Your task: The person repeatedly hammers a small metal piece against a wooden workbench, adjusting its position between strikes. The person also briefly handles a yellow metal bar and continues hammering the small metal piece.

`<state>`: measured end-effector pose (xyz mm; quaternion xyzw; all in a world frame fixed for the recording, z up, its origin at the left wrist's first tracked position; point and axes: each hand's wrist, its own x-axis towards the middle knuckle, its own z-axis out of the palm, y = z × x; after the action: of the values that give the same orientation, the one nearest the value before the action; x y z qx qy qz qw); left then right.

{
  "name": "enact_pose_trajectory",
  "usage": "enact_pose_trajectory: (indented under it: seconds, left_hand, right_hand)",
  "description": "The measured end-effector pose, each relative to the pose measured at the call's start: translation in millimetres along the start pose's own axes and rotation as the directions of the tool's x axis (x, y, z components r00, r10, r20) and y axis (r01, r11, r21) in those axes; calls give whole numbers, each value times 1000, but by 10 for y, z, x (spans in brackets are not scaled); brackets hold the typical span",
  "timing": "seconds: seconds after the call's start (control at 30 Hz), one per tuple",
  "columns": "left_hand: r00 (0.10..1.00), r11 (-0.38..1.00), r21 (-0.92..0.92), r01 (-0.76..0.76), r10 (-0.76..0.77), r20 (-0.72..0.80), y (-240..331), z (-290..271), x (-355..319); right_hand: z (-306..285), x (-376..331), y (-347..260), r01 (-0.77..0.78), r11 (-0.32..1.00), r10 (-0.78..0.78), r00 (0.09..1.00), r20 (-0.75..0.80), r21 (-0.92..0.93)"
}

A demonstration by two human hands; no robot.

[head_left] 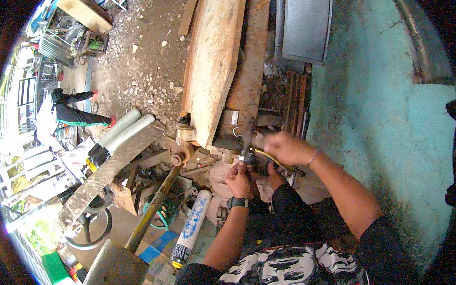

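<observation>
My left hand [238, 180] is closed around a small dark metal part [247, 159] just below a big wooden block. A black wristwatch sits on that wrist. My right hand [287, 147], blurred by motion, grips a thin curved brass-coloured rod [275, 161] that reaches down to the same metal part. A thin bracelet circles my right wrist. What the rod's tip touches is hidden between my hands.
A large pale wooden block [213, 61] lies ahead beside a rusty plank [248, 68]. A turquoise wall [379, 122] stands to the right. A white cartridge tube [190, 227], a rusty pipe [153, 207], white tubes [120, 128] and scrap lie left. A person [63, 116] bends far left.
</observation>
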<state>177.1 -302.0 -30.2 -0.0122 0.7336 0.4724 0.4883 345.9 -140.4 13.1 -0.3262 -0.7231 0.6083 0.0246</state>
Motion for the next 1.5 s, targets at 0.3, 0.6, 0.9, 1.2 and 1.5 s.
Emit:
enact_pose_trajectory:
  seconds: [0.3, 0.6, 0.9, 1.2, 1.5]
  left_hand:
    - [998, 998, -50, 36, -33, 45, -15, -45, 49]
    - [997, 996, 52, -68, 66, 41, 63, -13, 6]
    - [997, 997, 43, -66, 64, 40, 73, 0, -16]
    - [998, 999, 31, -39, 38, 58, 112, -23, -6]
    - [996, 999, -38, -22, 25, 90, 25, -59, 76]
  right_hand:
    - [-45, 57, 112, -34, 999, 41, 980, -194, 36]
    - [-78, 46, 126, -131, 990, 141, 947, -289, 53]
    - [-77, 78, 128, -67, 998, 65, 985, -162, -7]
    - [-97, 66, 108, -140, 990, 128, 954, -272, -25]
    - [-12, 83, 292, -118, 993, 113, 940, -322, 3]
